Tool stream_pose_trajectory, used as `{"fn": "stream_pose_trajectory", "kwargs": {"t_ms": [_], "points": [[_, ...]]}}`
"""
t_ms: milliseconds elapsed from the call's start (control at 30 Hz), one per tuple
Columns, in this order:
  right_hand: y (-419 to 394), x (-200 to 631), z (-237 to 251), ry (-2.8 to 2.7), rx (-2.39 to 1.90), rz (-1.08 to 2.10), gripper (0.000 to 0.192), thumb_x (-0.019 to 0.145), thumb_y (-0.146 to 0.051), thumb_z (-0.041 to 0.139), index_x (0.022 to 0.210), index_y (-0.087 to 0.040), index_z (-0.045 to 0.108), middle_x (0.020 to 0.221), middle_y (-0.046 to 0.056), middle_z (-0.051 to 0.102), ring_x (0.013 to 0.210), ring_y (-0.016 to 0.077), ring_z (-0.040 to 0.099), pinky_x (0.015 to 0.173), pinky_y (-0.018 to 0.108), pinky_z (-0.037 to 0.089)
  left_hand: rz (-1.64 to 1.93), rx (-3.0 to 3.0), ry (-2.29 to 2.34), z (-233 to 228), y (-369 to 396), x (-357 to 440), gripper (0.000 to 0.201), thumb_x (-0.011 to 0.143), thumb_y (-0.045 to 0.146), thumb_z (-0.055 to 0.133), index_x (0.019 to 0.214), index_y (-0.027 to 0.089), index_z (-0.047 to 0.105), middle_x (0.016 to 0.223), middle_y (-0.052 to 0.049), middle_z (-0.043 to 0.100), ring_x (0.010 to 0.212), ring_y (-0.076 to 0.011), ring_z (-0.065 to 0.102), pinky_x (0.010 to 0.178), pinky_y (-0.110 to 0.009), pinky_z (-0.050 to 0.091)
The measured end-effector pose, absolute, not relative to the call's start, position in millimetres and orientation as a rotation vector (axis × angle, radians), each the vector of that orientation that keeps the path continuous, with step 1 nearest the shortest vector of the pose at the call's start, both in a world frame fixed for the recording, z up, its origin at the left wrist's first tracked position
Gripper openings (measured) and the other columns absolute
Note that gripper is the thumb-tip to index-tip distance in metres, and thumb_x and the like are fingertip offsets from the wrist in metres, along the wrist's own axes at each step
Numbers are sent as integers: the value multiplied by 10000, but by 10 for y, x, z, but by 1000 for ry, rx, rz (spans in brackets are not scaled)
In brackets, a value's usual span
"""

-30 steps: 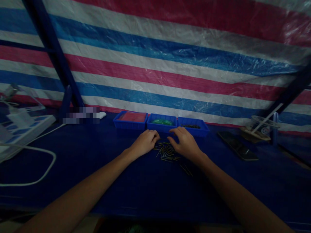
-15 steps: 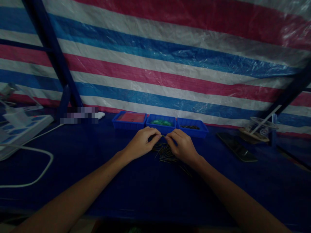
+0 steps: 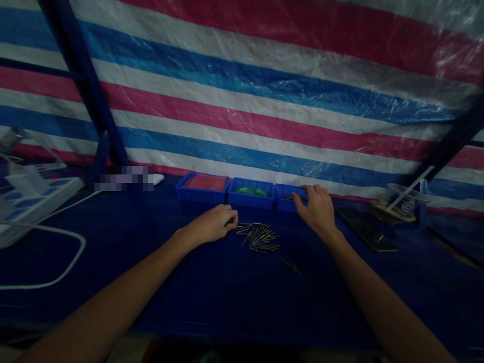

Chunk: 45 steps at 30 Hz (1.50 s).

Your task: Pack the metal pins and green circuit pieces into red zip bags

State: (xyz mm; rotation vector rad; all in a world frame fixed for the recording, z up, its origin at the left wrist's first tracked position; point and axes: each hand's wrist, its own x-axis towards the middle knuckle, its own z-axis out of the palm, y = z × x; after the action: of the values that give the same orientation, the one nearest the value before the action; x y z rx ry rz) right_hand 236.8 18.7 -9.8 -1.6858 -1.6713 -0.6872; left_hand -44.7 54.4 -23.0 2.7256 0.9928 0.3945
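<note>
A loose pile of thin metal pins lies on the dark blue table. My left hand rests curled at the pile's left edge, fingertips touching the nearest pins. My right hand is over the right blue tray, which holds dark pins; its fingers are pinched together and what they hold is too small to tell. Beside it stand a middle blue tray with green parts and a left blue tray with a red sheet.
A black phone lies right of my right hand. A clear round holder with a stick stands at the far right. A white power strip and white cable lie at the left. A striped tarp hangs behind.
My right hand has left the pin pile and moved up and right to the right tray. My left hand has drawn slightly back to the pile's left edge.
</note>
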Motion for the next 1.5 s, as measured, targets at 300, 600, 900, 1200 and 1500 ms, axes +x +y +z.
{"fn": "stream_pose_trajectory", "kwargs": {"t_ms": [300, 600, 900, 1200, 1500], "points": [[-80, 1602, -262, -2204, -1171, -301, 148, 849, -250, 492, 935, -174, 585, 841, 66, 605, 796, 183, 539, 722, 314, 425, 702, 2551, 890, -122, 387, -239, 171, 839, 182, 393, 809, 156, 559, 783, -36, 606, 719, -143, 545, 672, -260, 406], [-121, 1580, -229, -2208, -1127, -353, 150, 874, -234, 451, 909, -168, 581, 809, 59, 596, 756, 164, 536, 688, 285, 419, 805, 2448, 872, -62, 299, -177, 225, 860, 227, 372, 815, 149, 578, 769, -30, 618, 703, -133, 557, 658, -248, 406], [-109, 1603, -202, -2114, -1215, -397, 231, 901, -249, 392, 810, -166, 587, 771, 65, 604, 737, 164, 547, 686, 281, 414, 934, 2575, 894, -25, 243, -179, 189, 851, 256, 433, 836, 169, 600, 780, -39, 621, 710, -143, 540, 666, -277, 390], [80, 1972, -58, -1825, -1525, -615, 273, 906, -287, 360, 849, -141, 583, 790, 97, 619, 749, 200, 561, 688, 312, 399, 814, 2663, 975, -156, 404, -216, 258, 874, 276, 412, 957, 167, 631, 909, -75, 655, 835, -182, 559, 752, -310, 394], [39, 2031, -133, -1866, -1619, -551, 436, 827, -351, 495, 1181, -99, 471, 1024, 164, 592, 935, 278, 530, 774, 397, 417, 489, 2780, 1124, -228, 389, -220, 203, 798, 348, 533, 857, 194, 650, 855, -54, 623, 841, -205, 535, 713, -301, 388]]}}
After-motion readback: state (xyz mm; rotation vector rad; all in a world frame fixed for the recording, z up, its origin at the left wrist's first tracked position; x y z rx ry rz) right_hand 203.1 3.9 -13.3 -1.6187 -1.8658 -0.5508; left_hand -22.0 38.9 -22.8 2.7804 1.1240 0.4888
